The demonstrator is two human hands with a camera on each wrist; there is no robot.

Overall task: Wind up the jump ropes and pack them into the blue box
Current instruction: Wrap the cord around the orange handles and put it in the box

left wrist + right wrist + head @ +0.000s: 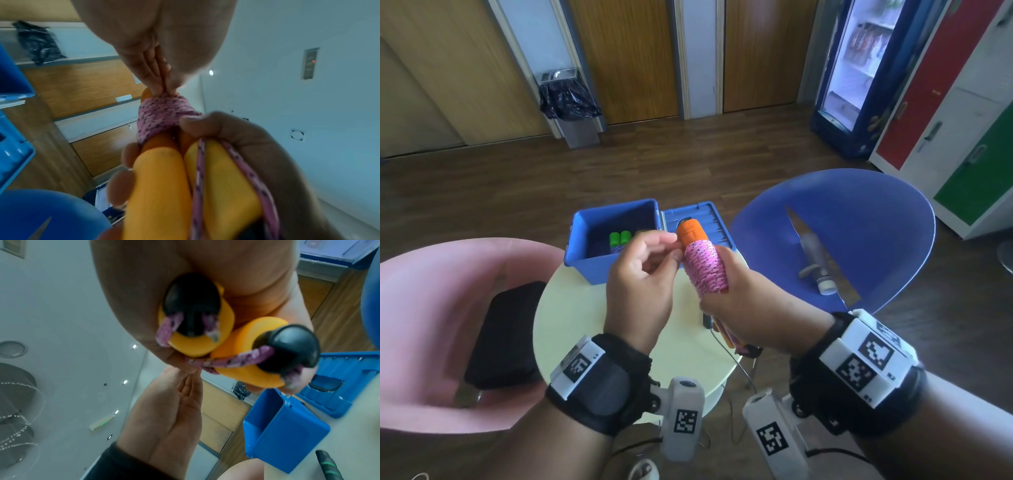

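A jump rope with two orange handles (688,233) is held upright over the table, its pink speckled rope (705,270) wound tightly around them. My right hand (736,294) grips the lower part of both handles (195,340), whose black end caps face the right wrist camera. My left hand (673,246) pinches the rope at the top edge of the winding (162,116). Behind them the blue box (585,267) stands open, with a green-handled rope (619,237) inside.
The box lid (695,222) lies flat to the right of the box on the round pale table (571,308). A blue chair (876,212) holds a knife (815,253). A pink chair (421,308) holds a black pouch (506,332). A dark green-banded handle (327,465) lies on the table.
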